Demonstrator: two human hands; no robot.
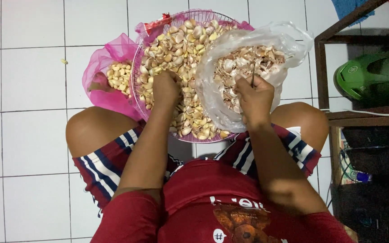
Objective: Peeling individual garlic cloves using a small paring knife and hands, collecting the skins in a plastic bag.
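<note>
Left hand [166, 90]: fingers curled down into the heap of garlic cloves [181, 49], grasping among them; what it holds is hidden.

Right hand [256, 96]: clenched on a thin dark blade [253, 74] (handle buried in the fist), poised over the clear plastic bag [223, 90].

Pink wire basket [137, 67]: on the white tiled floor [28, 81] between the knees, filled with unpeeled cloves.

Clear plastic bag: resting on the basket's right side, holding papery garlic skins [248, 60].

Pink mesh bag [100, 72]: left of the basket, touching it, holding peeled cloves [119, 74].

Green helmet [361, 78]: far right, on a dark shelf [361, 117].
</note>
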